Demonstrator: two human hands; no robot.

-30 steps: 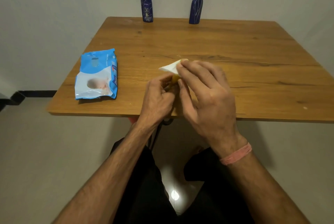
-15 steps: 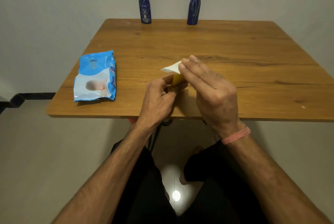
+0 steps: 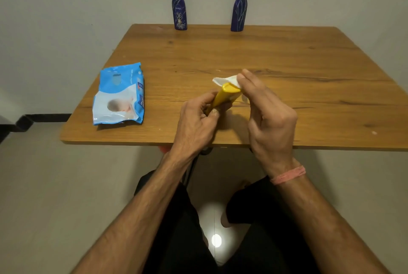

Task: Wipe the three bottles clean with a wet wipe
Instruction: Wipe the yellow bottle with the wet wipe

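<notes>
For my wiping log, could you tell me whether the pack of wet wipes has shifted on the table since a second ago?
No. The pack of wet wipes lies at the same spot near the left edge of the table; only the camera shifted.

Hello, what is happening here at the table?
A person is cleaning bottles with a wet wipe. The left hand grips a yellow bottle above the table, and the right hand presses a white wipe against its far end. Two blue bottles stand upright at the far edge, apart from each other. A blue wipes pack lies on the left side.
</notes>
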